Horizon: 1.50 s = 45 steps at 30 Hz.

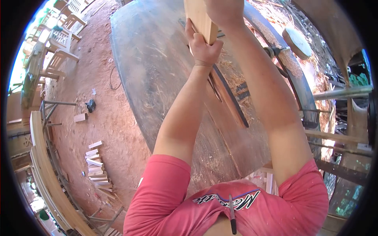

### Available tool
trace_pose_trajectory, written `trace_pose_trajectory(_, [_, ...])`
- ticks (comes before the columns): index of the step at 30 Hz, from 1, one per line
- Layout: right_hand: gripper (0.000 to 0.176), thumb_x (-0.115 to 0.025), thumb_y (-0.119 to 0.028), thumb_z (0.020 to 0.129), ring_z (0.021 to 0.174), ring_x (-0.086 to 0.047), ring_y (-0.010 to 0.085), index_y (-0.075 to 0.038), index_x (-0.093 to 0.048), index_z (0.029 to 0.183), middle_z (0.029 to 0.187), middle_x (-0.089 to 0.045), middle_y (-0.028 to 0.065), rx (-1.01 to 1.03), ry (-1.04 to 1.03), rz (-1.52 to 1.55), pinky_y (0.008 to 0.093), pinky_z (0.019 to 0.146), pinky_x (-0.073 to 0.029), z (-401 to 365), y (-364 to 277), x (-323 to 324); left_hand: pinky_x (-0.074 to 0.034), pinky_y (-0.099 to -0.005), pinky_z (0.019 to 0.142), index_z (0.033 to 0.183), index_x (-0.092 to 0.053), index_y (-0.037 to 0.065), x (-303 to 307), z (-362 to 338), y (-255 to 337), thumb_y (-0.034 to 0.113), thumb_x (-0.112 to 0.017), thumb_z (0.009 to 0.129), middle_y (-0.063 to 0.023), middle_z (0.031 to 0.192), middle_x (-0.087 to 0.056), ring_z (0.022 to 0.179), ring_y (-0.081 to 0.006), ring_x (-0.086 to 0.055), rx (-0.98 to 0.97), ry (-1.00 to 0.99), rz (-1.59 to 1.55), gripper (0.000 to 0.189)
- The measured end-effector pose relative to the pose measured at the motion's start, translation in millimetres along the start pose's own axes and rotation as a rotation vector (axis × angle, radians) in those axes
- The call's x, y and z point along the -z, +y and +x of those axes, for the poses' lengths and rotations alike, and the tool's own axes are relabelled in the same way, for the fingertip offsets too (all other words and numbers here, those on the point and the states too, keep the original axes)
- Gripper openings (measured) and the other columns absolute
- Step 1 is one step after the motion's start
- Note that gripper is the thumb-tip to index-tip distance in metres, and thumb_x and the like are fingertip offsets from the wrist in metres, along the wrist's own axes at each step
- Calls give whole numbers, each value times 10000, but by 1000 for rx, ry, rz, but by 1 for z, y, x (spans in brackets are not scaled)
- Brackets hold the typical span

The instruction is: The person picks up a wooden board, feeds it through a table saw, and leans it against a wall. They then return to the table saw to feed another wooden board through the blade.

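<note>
A pale, squared wooden board (198,17) points away from me at the top of the view, its far end cut off by the frame edge. My left hand (205,49) is closed around its near end, one finger stretched along the left side. Against the board's right side is my right hand (226,13), bent inward and closed on it; its fingers are partly hidden and cropped. Both hands are over a large, dusty metal worktable (145,74). Beneath my left forearm, a dark-edged wooden strip (230,96) runs along a slot in the tabletop.
Wood shavings (232,74) lie beside the strip. A shaft with a round pale disc (297,42) sits at the table's right edge. Small wood offcuts (96,167) lie on the dirt floor at left, near long planks (43,169). Plastic chairs (59,59) stand beyond.
</note>
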State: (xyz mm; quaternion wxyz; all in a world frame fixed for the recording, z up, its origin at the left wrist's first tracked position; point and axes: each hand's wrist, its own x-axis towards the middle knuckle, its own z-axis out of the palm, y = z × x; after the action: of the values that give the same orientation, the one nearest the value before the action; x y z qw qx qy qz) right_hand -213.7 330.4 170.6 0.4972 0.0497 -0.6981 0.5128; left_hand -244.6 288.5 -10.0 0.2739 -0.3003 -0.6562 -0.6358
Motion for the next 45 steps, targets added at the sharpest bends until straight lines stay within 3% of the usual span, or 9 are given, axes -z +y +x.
trace_pose_trajectory(9, [349, -592, -26, 790, 919, -689, 229, 35, -624, 1132, 978, -711, 149, 21, 28, -33, 327, 824, -526, 29, 45, -27, -477, -451, 1005, 868, -545, -133, -10, 33, -41, 173, -698, 622, -327, 1497, -339, 1274, -493, -476, -24, 33, 25, 422])
trace_pose_trajectory(23, [345, -670, -120, 782, 852, -689, 198, 35, -652, 1089, 944, -731, 119, -38, 62, -67, 324, 787, -526, 61, 95, -63, -382, -464, 1108, 859, -566, -147, -19, 73, -87, 146, -693, 645, -349, 1515, -311, 1336, -511, -412, 47, 2, 13, 384])
trace_pose_trajectory(28, [302, -637, -91, 772, 845, -700, 264, 20, -648, 1052, 895, -716, 153, -49, 7, -144, 345, 776, -529, 74, 96, -82, -429, -431, 1074, 1128, -569, -200, 12, 103, -78, 125, -655, 717, -345, 1483, -373, 1268, -467, -507, 182, -277, 97, 531])
trace_pose_trajectory(31, [317, -599, -77, 767, 873, -694, 357, 15, -631, 1069, 908, -700, 188, 135, 38, -258, 399, 797, -533, 69, 96, -110, -458, -444, 1030, 1276, -512, -163, 48, 99, -90, 110, -627, 751, -346, 1386, -483, 1249, -461, -522, 54, -272, 179, 603])
trace_pose_trajectory(34, [377, -571, -61, 765, 942, -670, 418, 14, -605, 1133, 955, -687, 214, -102, -85, -385, 444, 852, -521, 34, 42, -132, -467, -452, 1002, 1358, -473, -99, 127, 82, -11, 100, -620, 754, -330, 1267, -577, 1203, -463, -556, 331, -304, 104, 653])
trace_pose_trajectory(36, [577, -544, -47, 775, 984, -629, 488, -74, -483, 1348, 1000, -658, 289, -89, -91, -271, 534, 855, -508, 3, -4, -141, -476, -455, 978, 1411, -445, -49, 169, 54, 25, 97, -622, 756, -313, 1203, -613, 1149, -466, -587, 402, -287, 198, 694])
trace_pose_trajectory(40, [515, -542, -44, 772, 992, -652, 458, -16, -537, 1286, 1058, -669, 271, -88, -171, -158, 498, 860, -518, -59, -84, -131, -487, -458, 969, 1366, -426, -154, 227, -15, 122, 133, -648, 771, -366, 1234, -572, 1120, -489, -588, 533, -247, 313, 697])
trace_pose_trajectory(42, [467, -569, -49, 754, 963, -685, 397, 19, -592, 1216, 1030, -691, 243, -138, -304, -17, 448, 838, -529, -82, -118, -111, -481, -470, 977, 1355, -525, -41, 233, -65, 146, 241, -702, 809, -382, 1283, -544, 1135, -461, -598, 409, -125, 471, 639])
trace_pose_trajectory(45, [420, -613, -68, 729, 917, -697, 347, 22, -640, 1138, 968, -708, 214, -204, -418, 7, 402, 816, -531, -101, -149, -82, -445, -480, 1034, 1209, -620, -98, 238, -112, 197, 312, -700, 860, -452, 1338, -460, 1175, -489, -567, 228, -281, 684, 545])
